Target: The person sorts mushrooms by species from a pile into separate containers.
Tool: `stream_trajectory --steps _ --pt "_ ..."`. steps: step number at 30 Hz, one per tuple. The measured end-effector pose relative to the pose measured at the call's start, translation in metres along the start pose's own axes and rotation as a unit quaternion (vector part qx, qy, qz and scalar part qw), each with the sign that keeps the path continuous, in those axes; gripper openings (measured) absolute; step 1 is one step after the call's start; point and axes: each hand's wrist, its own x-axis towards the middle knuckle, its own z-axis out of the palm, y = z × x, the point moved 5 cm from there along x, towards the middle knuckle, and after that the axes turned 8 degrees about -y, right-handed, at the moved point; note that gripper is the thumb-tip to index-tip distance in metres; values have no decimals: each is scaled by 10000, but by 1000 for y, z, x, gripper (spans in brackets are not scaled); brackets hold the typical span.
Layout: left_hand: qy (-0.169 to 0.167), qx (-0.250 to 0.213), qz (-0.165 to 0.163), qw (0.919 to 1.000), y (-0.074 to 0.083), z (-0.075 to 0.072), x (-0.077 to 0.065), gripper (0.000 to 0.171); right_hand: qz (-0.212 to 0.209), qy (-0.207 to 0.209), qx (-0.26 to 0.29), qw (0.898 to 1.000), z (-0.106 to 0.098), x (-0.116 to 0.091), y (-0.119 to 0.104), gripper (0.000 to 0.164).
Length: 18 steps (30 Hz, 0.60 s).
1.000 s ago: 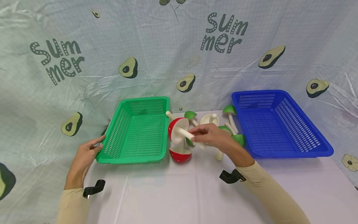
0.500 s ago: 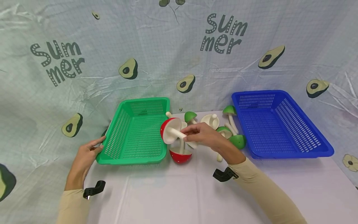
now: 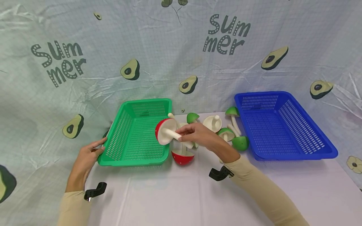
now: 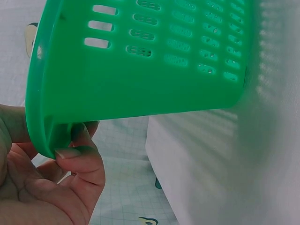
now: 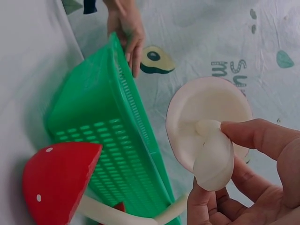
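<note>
Head: mushroom (image 3: pixel 167 131) (tilted) in right hand (image 3: pixel 199 135).

The right grip (image 3: pixel 199 135) holds 1 red-capped mushroom (image 3: pixel 163 134) by its stem (image 3: pixel 173 134), the left grip (image 3: pixel 87 157) the green basket (image 3: pixel 133 163).

In the head view, to the right of the green basket (image 3: pixel 144 135), the right hand (image 3: pixel 198 135) hides a part of the mushrooms (image 3: pixel 226 134) behind it, so one cannot count them all. The held red mushroom (image 3: pixel 167 131) covers a piece of the basket's right rim, and also the rest of a pale stem (image 3: pixel 171 115) beside the basket's far right corner. On the basket's near side, both sleeves (image 3: pixel 263 186) are cut by the bottom edge. In the left wrist view, the basket's rim covers some fingers of the left hand (image 4: pixel 56 183); the top edge cuts the basket itself. In the right wrist view, another red mushroom (image 5: pixel 58 183) beside the basket is cut by the bottom edge, and a small red patch (image 5: pixel 119 206) against the basket's wall shows too little to be recognised.
</note>
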Motion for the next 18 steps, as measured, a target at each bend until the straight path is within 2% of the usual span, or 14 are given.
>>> stream_trajectory --steps 18 --pt "66 64 -110 9999 -1 -1 1 50 24 -53 184 9998 21 31 -14 29"
